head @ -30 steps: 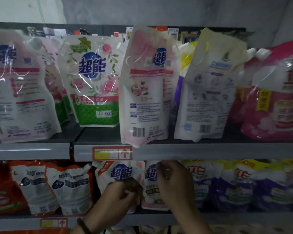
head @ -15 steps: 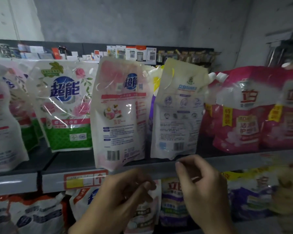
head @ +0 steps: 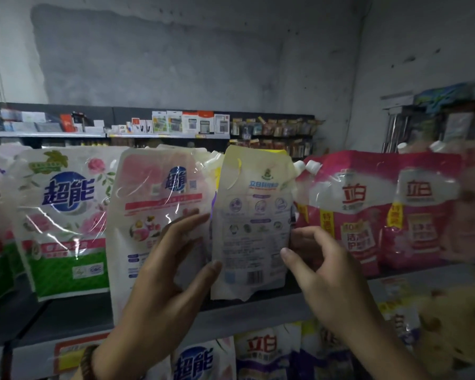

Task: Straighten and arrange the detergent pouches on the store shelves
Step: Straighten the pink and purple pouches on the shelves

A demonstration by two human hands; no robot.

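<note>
The grey shelf (head: 244,318) runs across just below both hands, its lip passing behind the wrists. Beyond the right hand (head: 332,275), on its outer side, stand the magenta pouches (head: 351,215), upright and side by side with white spouts at their top corners. On the outer side of the left hand (head: 162,275) stands the green rose pouch (head: 66,215), and straight behind that hand's fingers is the pink-and-white pouch (head: 154,204), back face out, its bottom corner hanging over the shelf lip. Between the two hands is the pale pouch (head: 254,229), also back face out, upright with its foot on the shelf. The left hand holds its left edge, fingers nearly straight and slipped in behind, thumb (head: 213,267) pressed on the front near the lower corner. The right hand pinches the right edge, thumb (head: 287,255) on the front and the other fingers curled behind. Under the hands, more pouches (head: 261,349) fill the next level down. A red-and-yellow price tag (head: 74,352) sits on the lip beside the left wrist, which wears a beaded bracelet (head: 87,363)
</note>
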